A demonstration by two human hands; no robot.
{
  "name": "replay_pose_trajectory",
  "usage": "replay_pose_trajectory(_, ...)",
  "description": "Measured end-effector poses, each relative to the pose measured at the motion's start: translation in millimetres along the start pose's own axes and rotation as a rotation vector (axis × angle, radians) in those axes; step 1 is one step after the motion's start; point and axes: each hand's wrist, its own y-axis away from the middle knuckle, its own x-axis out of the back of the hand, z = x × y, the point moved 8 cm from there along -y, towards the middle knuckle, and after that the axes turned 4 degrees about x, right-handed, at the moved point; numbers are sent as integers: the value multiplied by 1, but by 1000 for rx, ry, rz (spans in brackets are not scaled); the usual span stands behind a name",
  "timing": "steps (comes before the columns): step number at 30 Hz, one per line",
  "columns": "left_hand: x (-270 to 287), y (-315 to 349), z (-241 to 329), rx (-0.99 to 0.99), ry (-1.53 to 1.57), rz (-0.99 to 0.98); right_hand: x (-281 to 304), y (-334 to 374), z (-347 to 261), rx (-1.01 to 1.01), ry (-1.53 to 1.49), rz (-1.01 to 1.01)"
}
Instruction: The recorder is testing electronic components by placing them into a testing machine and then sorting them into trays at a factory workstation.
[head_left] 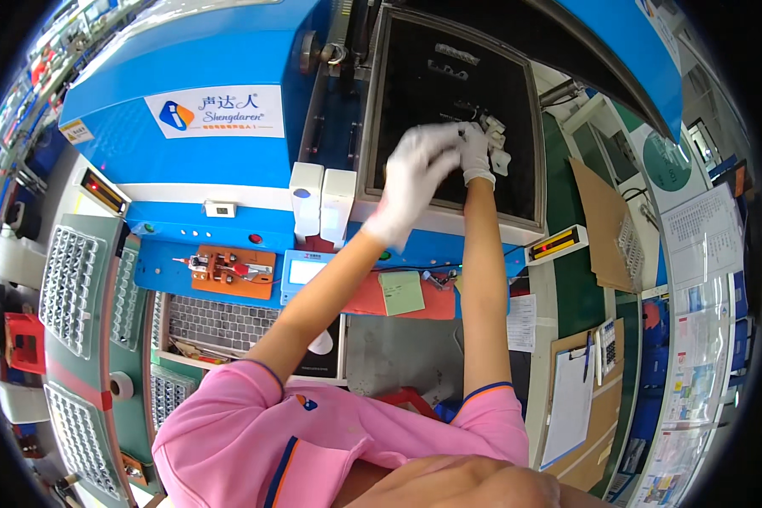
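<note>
Both of my hands wear white gloves and meet above a black bed point(415, 93) inside a metal-framed tray. My left hand point(419, 169) is slightly blurred, its thumb and fingers apart, with the fingertips close to the other hand. My right hand point(476, 154) has its fingers bent together and pointing away from me; anything pinched in them is hidden. Beside it lies a small cluster of whitish parts point(495, 134), with another pale piece point(501, 162) nearer to me. Farther back on the bed rest two clear, toothed-looking strips, the upper one point(457, 55) and the lower one point(447, 71).
A large blue machine housing point(212, 161) stands to the left, and a raised blue-edged lid point(618, 51) overhangs the right. Nearer are an orange fixture point(233, 271), a green note point(402, 292) and a laptop keyboard point(220, 322). Clear trays point(72, 288) line the left; a clipboard point(567, 406) lies right.
</note>
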Motion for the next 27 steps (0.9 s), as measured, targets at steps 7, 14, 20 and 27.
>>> replay_pose_trajectory(7,34,163,8,-526,-868,-1123,80,31,-78,75,180,381)
replay_pose_trajectory(14,48,189,-18,-635,-1257,-1392,132,273,-61,-406,156,882)
replay_pose_trajectory(20,37,220,-55,-598,-1380,-1204,88,314,-42,-756,-109,706)
replay_pose_trajectory(27,28,214,-73,-460,-1373,-1070,111,300,-57,-726,37,581)
